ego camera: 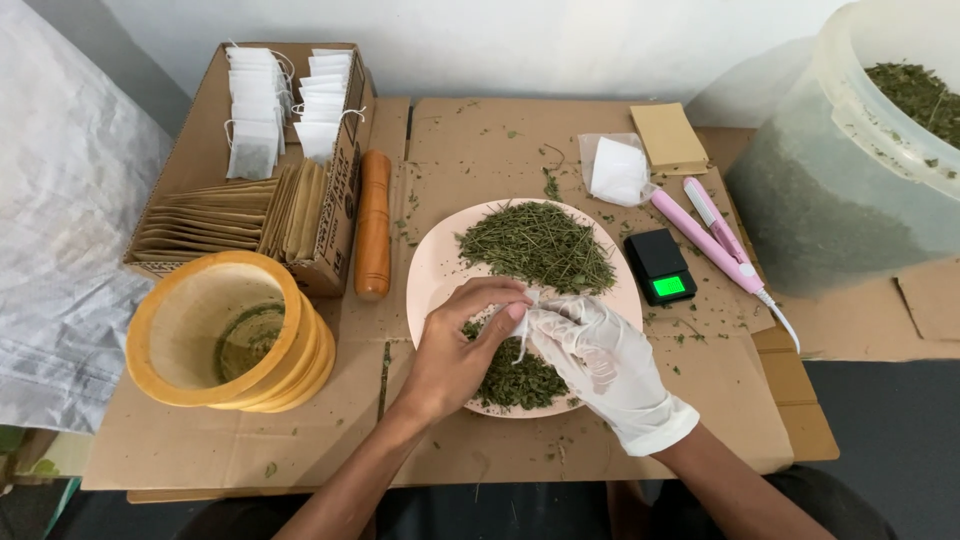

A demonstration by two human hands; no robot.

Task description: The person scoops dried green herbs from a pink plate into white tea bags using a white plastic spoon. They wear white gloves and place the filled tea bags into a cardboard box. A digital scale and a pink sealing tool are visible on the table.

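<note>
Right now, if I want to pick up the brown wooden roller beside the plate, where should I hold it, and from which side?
Probably grip the wooden roller around its middle, coming from above. It lies flat, lengthwise between the cardboard box and the pink plate; the plate side leaves more finger room.

A: We log first the small white bag (pixel 527 312): pinched between the left hand (pixel 455 350) and the gloved right hand (pixel 600 365), mostly covered by fingers; its fill we cannot tell.

B: We add the pink plate (pixel 435 265): its rim at five o'clock hidden under both hands.

A: Large plastic tub (pixel 850 170), at two o'clock: cut off by the top and right edges.

B: Small scale (pixel 662 265): green display too small for us to read. Both forearms: cut off by the bottom edge.
</note>
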